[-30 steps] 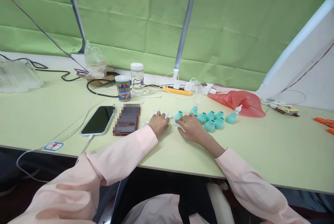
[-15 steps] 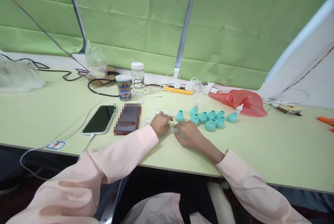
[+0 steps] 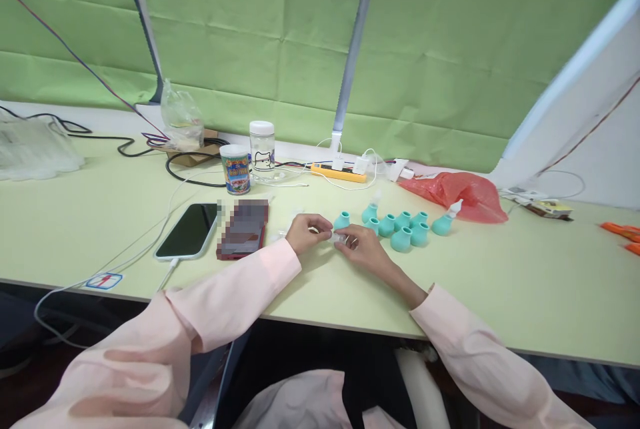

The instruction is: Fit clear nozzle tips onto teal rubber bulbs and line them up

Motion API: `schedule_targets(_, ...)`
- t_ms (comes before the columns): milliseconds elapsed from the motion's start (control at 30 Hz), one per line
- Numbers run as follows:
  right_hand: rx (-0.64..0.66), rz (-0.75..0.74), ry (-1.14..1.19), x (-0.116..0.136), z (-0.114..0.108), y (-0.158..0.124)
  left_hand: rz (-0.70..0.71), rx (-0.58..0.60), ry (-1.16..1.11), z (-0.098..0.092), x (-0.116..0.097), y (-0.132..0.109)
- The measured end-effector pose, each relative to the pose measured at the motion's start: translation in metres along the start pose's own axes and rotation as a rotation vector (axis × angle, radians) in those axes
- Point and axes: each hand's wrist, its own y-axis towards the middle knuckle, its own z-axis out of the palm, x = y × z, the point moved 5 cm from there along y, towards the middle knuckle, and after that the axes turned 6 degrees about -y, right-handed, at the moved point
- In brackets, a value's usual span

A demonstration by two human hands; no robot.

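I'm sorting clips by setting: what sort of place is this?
Probably a makeshift assembly bench: a pale table backed by green cloth, teal rubber bulbs grouped on it, and a power strip.

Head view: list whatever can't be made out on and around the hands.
- Clear piece: pinched between the left hand and right hand. It is too small and partly covered by the fingers, so its shape is unclear.
- Red item beside the phone: pixelated.
- Can: label too small to read.
- Orange thing: cut off by the right edge.
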Motion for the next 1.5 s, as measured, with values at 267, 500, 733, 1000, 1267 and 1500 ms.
schedule_targets(267, 0.006, 0.015, 0.097, 0.002, 0.001, -0.002, 0.002, 0.011, -0.074, 0.000, -0.004, -0.001)
schedule_targets(500, -0.016, 0.037, 0.136, 0.004, -0.002, -0.001, 0.167, -0.003, 0.199, 0.002, -0.017, -0.006)
schedule_targets(733, -0.028, 0.147, 0.332, -0.006, -0.001, 0.000, 0.431, -0.004, 0.442, 0.006, -0.032, -0.012)
schedule_targets(1000, 0.058, 0.182, 0.626, -0.005, 0.001, 0.004, 0.615, 0.049, 0.535, 0.010, -0.037, -0.017)
schedule_targets(1267, 0.070, 0.171, 0.666, 0.000, 0.002, 0.001, 0.676, 0.063, 0.544, 0.012, -0.036, -0.018)
schedule_targets(1500, 0.020, 0.168, 0.662, -0.001, -0.001, 0.003, 0.655, 0.018, 0.516, 0.011, -0.038, -0.019)
